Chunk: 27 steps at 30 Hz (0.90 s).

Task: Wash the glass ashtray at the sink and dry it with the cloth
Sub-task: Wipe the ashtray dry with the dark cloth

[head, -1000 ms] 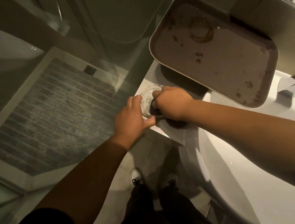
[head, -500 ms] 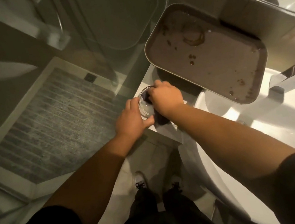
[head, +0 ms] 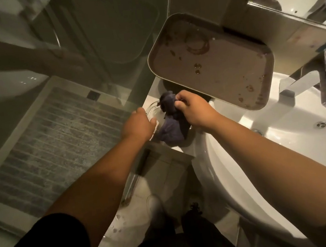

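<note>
White basin ledge (head: 152, 98), narrow, floor dropping off at its left edge. Left hand (head: 137, 123) curled round glass ashtray (head: 153, 110), which sits on the ledge near that edge. Right hand (head: 192, 109) pinches bunched dark cloth (head: 171, 120), lifted beside ashtray. Stained tray (head: 212, 62) overhangs close behind; sink bowl (head: 282, 129) open to the right.

My crumpled dark purple cloth (head: 171, 126) shows beside the clear glass ashtray (head: 152, 110); the rounded brown tray (head: 223, 68) carries darker brown spots and a ring stain; the basin (head: 246, 174) is white; the grey floor mat (head: 54, 149) is striped.
</note>
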### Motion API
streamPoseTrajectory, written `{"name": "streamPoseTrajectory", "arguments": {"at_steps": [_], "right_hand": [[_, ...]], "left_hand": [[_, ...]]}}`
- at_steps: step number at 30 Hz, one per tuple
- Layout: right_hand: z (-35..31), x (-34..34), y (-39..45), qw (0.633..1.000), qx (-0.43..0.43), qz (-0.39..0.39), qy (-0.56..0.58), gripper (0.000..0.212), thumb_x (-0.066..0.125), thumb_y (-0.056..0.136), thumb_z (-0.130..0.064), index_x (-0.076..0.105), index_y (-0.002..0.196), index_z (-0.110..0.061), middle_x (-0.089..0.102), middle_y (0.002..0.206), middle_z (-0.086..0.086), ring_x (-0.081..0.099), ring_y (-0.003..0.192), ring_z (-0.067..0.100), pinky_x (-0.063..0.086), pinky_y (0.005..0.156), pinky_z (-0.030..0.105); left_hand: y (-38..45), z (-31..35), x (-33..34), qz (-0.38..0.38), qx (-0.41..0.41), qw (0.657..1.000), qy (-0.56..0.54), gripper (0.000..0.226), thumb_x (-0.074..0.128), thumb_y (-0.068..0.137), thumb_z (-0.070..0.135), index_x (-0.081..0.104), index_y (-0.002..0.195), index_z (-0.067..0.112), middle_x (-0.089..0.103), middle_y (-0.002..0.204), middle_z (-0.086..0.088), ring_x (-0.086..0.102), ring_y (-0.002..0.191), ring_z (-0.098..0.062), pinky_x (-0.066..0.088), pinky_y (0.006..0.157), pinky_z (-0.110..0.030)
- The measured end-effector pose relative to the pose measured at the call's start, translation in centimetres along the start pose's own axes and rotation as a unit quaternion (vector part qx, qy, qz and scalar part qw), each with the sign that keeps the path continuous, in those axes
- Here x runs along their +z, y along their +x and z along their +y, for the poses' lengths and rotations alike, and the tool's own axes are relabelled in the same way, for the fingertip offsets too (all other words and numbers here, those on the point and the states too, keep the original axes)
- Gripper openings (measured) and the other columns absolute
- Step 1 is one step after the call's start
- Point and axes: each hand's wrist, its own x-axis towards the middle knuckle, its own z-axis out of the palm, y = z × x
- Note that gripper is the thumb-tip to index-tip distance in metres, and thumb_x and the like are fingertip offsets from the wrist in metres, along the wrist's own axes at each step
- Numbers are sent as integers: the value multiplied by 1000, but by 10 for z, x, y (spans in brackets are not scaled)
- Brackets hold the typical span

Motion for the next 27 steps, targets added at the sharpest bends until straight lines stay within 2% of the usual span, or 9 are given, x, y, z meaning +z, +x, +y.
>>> {"name": "streamPoseTrajectory", "arguments": {"at_steps": [5,9,11,13,16,18,21,24,27], "right_hand": [[-2,-15,-23,998,2,-32,54,14,46,101,-28,58,100,-21,62,95,-2,59,90,16,53,81,37],[-1,-22,-43,998,-6,-20,55,16,43,101,-31,55,98,-20,61,91,-2,58,86,20,51,74,36],[-1,-26,-49,1000,-17,9,19,16,42,102,-32,51,93,-22,56,88,-3,54,77,14,45,63,29],[0,-30,-53,998,-34,49,-24,18,41,102,-31,48,90,-20,48,93,-1,50,73,10,38,61,26],[-7,-35,-55,990,-51,96,-88,21,40,103,-30,44,87,-16,42,102,5,49,68,17,36,58,29],[-12,-37,-54,984,-39,110,-132,20,41,102,-30,42,89,-15,42,102,8,48,69,25,34,62,33],[-22,-39,-52,979,-41,104,-168,20,42,101,-33,42,91,-16,44,98,6,48,74,26,33,64,34],[-33,-40,-52,990,-75,56,-108,24,44,99,-36,48,86,-16,51,87,2,50,74,20,33,60,35],[-43,-42,-56,986,-38,-9,162,25,49,97,-35,50,78,-19,50,74,-5,45,70,14,35,65,34]], "left_hand": [[6,-2,-1,-8,0,1000,-2,28,45,93,17,52,115,2,61,118,-23,58,105,-41,37,72,-36],[-6,-12,-12,-2,-1,998,-69,21,40,93,10,50,108,-1,62,109,-27,59,95,-39,36,69,-34],[-17,-19,-20,8,1,994,-111,20,42,94,11,49,109,1,63,104,-26,55,84,-33,34,67,-33],[-30,-23,-28,32,10,988,-150,22,43,94,11,50,113,3,63,101,-24,56,83,-33,38,66,-34],[-53,-20,-42,77,36,978,-193,25,42,96,14,51,118,5,65,100,-19,60,88,-35,48,73,-40],[-68,-15,-52,105,46,970,-215,27,40,97,16,51,121,7,65,99,-15,60,87,-32,47,71,-38],[-89,-6,-66,120,64,964,-230,25,39,97,19,52,118,13,66,95,-9,60,83,-25,44,66,-35],[-102,7,-77,108,86,966,-219,22,39,98,22,53,115,18,65,95,-4,60,84,-22,40,63,-32],[-107,17,-85,89,91,965,-227,23,35,101,23,53,111,13,65,97,-7,59,86,-24,38,66,-32]]}}
